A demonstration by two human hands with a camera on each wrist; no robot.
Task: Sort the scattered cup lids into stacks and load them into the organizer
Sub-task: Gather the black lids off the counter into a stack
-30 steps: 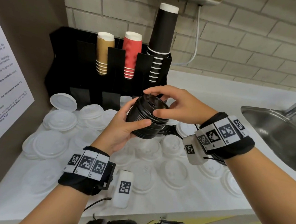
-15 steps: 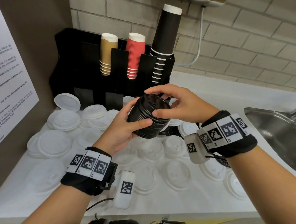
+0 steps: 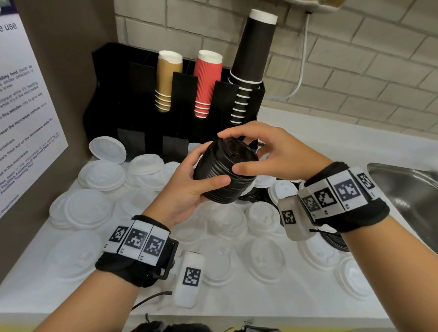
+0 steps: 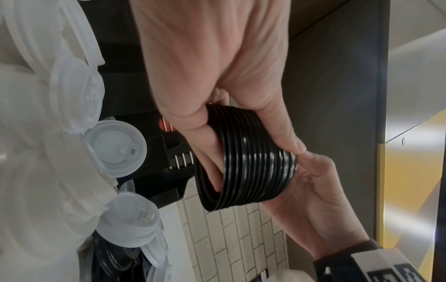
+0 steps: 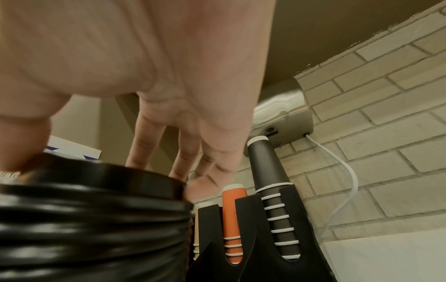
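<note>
A stack of black lids [image 3: 225,176] is held above the counter, tilted toward me. My left hand [image 3: 208,169] grips its ribbed side from the left, thumb in front and fingers behind. My right hand [image 3: 230,152] pinches the top lid's rim between thumb and fingertips. In the left wrist view the black lid stack [image 4: 255,181] sits between thumb and fingers, with the right hand [image 4: 313,181] touching its far end. The right wrist view shows the black lid stack [image 5: 91,219] under my right hand [image 5: 106,169]. The black organizer [image 3: 108,101] stands at the back.
Several white lids [image 3: 95,209] lie scattered over the white counter [image 3: 268,299]; a few black lids [image 3: 334,241] lie under my right wrist. The organizer holds brown [image 3: 165,84], red [image 3: 205,87] and black cups [image 3: 251,64]. A steel sink [image 3: 418,195] is at the right and a notice-covered wall [image 3: 21,126] at the left.
Both hands keep their hold on the black stack in about the same place. Only the head view has shifted a little.
</note>
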